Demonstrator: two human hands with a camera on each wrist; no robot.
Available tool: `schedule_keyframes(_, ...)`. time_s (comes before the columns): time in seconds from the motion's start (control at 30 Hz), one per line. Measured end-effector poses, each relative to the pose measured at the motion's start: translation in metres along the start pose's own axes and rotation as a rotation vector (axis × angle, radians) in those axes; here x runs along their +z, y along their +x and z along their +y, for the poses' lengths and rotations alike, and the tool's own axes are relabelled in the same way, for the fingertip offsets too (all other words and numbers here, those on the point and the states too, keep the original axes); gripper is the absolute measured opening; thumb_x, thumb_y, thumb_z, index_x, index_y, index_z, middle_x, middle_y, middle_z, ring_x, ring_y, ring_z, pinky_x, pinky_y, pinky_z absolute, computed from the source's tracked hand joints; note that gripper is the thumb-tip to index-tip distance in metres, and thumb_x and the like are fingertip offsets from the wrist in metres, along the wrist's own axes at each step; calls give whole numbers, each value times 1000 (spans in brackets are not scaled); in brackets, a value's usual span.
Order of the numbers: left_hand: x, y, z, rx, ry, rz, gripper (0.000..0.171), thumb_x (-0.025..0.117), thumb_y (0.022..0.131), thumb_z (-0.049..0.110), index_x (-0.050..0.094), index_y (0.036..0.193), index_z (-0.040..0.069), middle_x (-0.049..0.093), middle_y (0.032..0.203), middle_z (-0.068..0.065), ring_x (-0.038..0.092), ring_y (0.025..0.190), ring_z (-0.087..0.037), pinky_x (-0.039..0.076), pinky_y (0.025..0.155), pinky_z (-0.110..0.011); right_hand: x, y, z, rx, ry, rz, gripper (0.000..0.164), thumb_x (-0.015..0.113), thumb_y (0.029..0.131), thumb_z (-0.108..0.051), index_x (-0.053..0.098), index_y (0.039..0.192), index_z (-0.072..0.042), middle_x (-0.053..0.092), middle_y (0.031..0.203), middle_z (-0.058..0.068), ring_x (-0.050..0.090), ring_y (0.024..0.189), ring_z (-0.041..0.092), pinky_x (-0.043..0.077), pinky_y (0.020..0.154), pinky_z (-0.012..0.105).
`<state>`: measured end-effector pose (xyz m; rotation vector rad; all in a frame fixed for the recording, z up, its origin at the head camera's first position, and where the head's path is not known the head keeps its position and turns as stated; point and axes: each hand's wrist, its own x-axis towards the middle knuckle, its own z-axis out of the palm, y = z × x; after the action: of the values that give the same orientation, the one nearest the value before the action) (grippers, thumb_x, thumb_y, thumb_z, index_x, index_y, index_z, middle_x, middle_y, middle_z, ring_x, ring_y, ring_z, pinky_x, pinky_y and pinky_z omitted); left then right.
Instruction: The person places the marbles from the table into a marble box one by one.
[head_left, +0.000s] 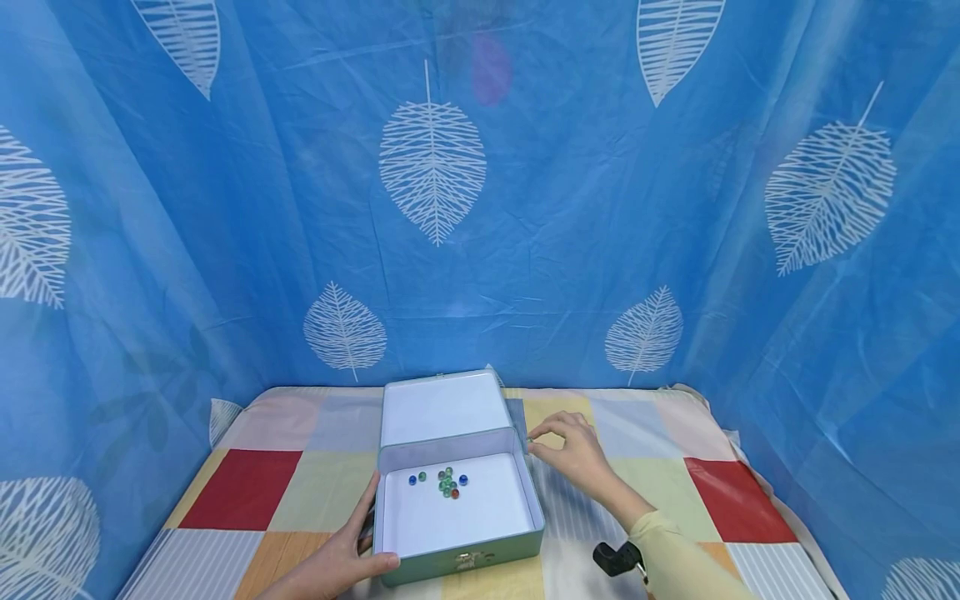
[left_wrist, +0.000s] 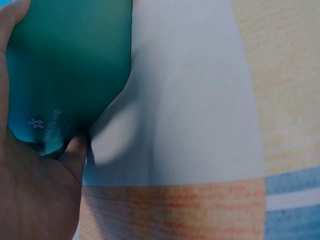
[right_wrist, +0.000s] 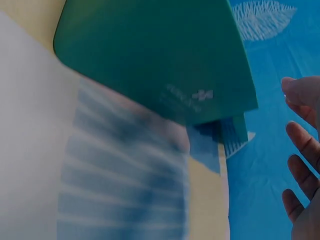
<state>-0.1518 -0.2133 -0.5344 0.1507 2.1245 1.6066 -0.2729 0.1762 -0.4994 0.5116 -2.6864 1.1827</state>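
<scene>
A green tin box (head_left: 465, 563) with a white inside stands on the cloth, its hinged lid (head_left: 444, 408) thrown back. Several glass marbles, among them a blue marble (head_left: 463, 480) and a red-brown marble (head_left: 454, 493), lie on its floor. My left hand (head_left: 348, 546) grips the box's near left corner, thumb on the front and a finger along the left side. Just beyond the right wall, my right hand (head_left: 573, 450) pinches a small greenish marble (head_left: 529, 440) between thumb and index finger. The right wrist view shows its fingers (right_wrist: 302, 172) beside the box's green side wall (right_wrist: 155, 55).
A patchwork-patterned cloth (head_left: 288, 492) covers the table. Blue curtains (head_left: 540, 242) with white leaf prints hang behind and on both sides. A metal clasp (head_left: 468, 560) sits on the box's front. A black device (head_left: 617, 558) is at my right forearm.
</scene>
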Motion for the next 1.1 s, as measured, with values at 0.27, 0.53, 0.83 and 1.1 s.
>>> schedule_keyframes(0.27,0,-1,-1,-24,6,14,104,66,101,34,-18,162,31,-4,168,-24,12,147,-54,35,113,-61,8,-3,-21,-32,13,-37,11,82,88,-32,76,94,-38,62,109,-16,50,117,20,40,100,54)
schedule_keyframes(0.53,0,-1,-1,-18,-7,3,104,66,102,32,-19,162,31,-6,167,-25,8,148,-55,36,113,-60,16,-5,-34,-92,11,-78,10,82,88,-31,75,91,-38,61,106,-19,50,113,18,41,97,54)
schedule_keyframes(0.83,-1,0,-1,8,-20,-17,104,64,103,31,-22,161,30,-9,168,-23,4,149,-55,32,115,-60,27,-9,-41,-126,6,-132,9,83,88,-34,75,91,-39,58,99,-23,49,112,15,40,97,53)
schedule_keyframes(1.1,-1,1,-1,2,-16,-14,104,64,103,32,-22,161,30,-9,168,-23,5,149,-54,31,116,-60,35,-12,-44,-181,-29,-168,10,83,88,-32,77,92,-38,58,100,-22,48,105,11,41,95,50)
